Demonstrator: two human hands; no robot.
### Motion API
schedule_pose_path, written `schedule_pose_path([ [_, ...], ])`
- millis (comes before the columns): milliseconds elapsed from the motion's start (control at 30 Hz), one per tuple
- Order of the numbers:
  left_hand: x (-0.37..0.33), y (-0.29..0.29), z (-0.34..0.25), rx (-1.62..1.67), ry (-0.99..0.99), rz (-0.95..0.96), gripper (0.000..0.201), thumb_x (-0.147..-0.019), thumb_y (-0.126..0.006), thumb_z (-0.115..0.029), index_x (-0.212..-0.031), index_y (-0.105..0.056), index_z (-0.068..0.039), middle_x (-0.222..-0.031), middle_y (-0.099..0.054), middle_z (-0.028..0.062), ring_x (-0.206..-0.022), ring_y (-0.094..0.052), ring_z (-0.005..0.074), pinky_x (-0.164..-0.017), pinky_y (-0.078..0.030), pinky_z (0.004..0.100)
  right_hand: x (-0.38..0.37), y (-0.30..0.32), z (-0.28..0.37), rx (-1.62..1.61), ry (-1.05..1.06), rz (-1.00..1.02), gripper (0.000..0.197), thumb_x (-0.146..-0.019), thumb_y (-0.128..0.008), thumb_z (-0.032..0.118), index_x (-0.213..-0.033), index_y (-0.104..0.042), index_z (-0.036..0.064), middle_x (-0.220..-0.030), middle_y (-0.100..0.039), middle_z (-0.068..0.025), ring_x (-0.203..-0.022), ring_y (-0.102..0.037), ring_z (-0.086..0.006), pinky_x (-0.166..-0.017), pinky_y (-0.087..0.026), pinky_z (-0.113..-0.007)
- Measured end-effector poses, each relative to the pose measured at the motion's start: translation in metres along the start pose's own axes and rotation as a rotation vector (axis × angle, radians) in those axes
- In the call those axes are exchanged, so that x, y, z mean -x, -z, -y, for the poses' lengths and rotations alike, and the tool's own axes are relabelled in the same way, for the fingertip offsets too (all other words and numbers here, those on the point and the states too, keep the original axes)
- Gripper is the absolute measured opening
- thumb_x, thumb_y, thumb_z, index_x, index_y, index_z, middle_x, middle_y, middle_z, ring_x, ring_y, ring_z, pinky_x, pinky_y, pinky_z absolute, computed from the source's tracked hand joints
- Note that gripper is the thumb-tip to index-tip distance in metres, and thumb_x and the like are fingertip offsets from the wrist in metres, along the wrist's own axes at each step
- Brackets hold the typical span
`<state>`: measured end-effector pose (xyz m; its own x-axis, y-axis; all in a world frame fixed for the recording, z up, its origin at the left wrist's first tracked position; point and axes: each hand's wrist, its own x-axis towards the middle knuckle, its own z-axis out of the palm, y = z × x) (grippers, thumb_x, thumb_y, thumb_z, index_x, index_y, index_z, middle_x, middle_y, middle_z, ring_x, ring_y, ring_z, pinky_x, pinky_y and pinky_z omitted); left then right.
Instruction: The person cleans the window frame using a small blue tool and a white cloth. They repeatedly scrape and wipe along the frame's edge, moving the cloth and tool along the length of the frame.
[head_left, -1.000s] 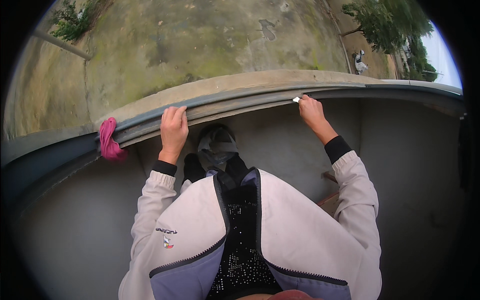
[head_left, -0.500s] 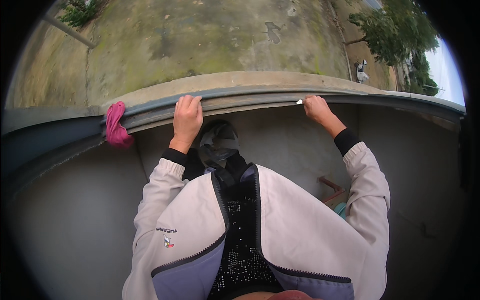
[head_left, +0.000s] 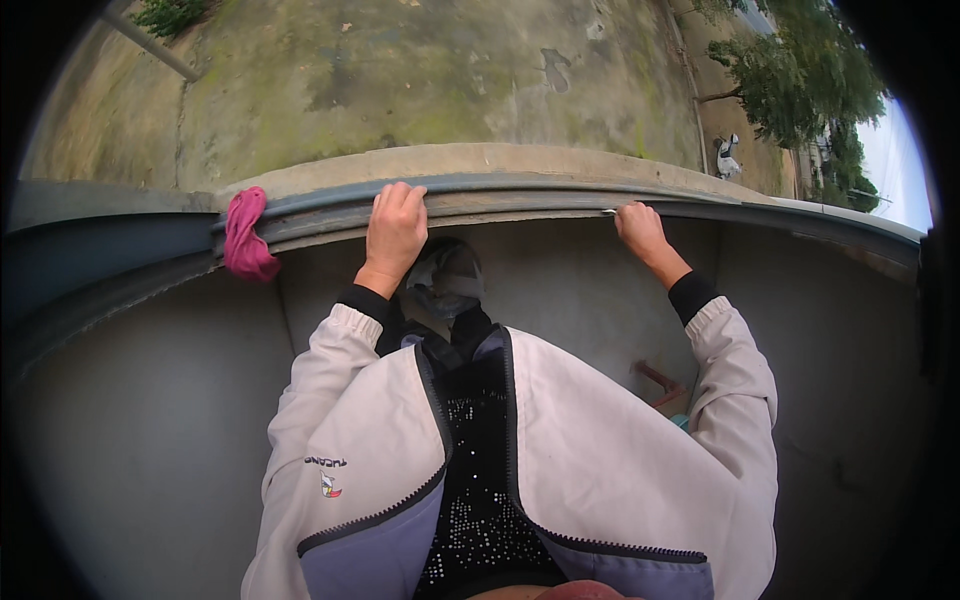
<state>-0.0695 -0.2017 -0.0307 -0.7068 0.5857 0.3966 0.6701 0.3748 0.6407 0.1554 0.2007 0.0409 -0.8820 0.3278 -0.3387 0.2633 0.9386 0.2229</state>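
A grey metal window track (head_left: 500, 199) with long grooves runs across in front of me along a concrete sill. My left hand (head_left: 396, 232) is closed over the track left of the middle, its fingers curled onto the grooves. Further right, my right hand (head_left: 643, 234) is closed at the track's near edge. From its fingers a small, thin whitish piece (head_left: 609, 212) sticks out to the left, close against the track; its kind cannot be made out. A crumpled pink cloth (head_left: 248, 236) hangs over the track to the left of my left hand.
Beyond the sill (head_left: 480, 157) lies stained, mossy concrete ground (head_left: 400, 90) far below. A dark frame panel (head_left: 110, 250) stands at the left. Below the track are a grey wall (head_left: 560, 270), a shiny grey bundle (head_left: 446, 275) and a reddish-brown bracket (head_left: 658, 380). Trees (head_left: 800, 80) rise at the right.
The view has shifted slightly. My left hand has slid a little to the right along the track. The whitish piece in my right hand now shows as a thinner sliver.
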Motion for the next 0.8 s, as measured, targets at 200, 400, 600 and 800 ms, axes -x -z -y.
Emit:
schedule_pose_path([
  [200, -0.002, 0.000, -0.001, -0.012, -0.022, 0.002, 0.024, -0.084, -0.069, 0.000, -0.107, -0.068, -0.001, -0.094, -0.059, 0.0125, -0.094, -0.059, 0.0333, -0.084, -0.049, 0.0439, 0.000, -0.001, 0.024, -0.196, -0.102, -0.147, 0.022, -0.089, -0.065, 0.014, -0.076, -0.071, -0.0021, -0.082, -0.070, -0.0276, -0.079, -0.071, -0.0468, -0.072, -0.059, -0.055],
  [400, -0.001, 0.002, -0.002, -0.020, -0.017, 0.004, 0.020, -0.086, -0.068, 0.001, -0.105, -0.069, -0.001, -0.095, -0.062, 0.0136, -0.092, -0.061, 0.0349, -0.084, -0.051, 0.0447, -0.003, 0.002, 0.095, -0.442, -0.146, -0.365, 0.020, -0.088, -0.064, 0.011, -0.074, -0.067, -0.0024, -0.080, -0.068, -0.0253, -0.080, -0.068, -0.0471, -0.073, -0.055, -0.056],
  [600, 0.000, -0.001, -0.001, -0.018, -0.030, -0.026, 0.020, -0.085, -0.068, 0.001, -0.105, -0.069, -0.001, -0.095, -0.062, 0.0135, -0.093, -0.061, 0.0346, -0.084, -0.051, 0.0447, -0.012, 0.018, 0.179, -0.559, -0.085, -0.448, 0.017, -0.089, -0.064, 0.010, -0.076, -0.067, 0.0005, -0.079, -0.068, -0.0214, -0.078, -0.068, -0.0437, -0.070, -0.056, -0.054],
  [800, -0.001, 0.002, -0.002, -0.006, -0.008, -0.014, 0.016, -0.088, -0.066, 0.002, -0.104, -0.070, 0.000, -0.093, -0.063, 0.0155, -0.092, -0.062, 0.0367, -0.082, -0.051, 0.0451, -0.011, 0.048, 0.204, -0.758, 0.311, -0.373, 0.012, -0.092, -0.065, 0.012, -0.089, -0.072, 0.0022, -0.088, -0.068, -0.0192, -0.084, -0.068, -0.0423, -0.075, -0.055, -0.051],
])
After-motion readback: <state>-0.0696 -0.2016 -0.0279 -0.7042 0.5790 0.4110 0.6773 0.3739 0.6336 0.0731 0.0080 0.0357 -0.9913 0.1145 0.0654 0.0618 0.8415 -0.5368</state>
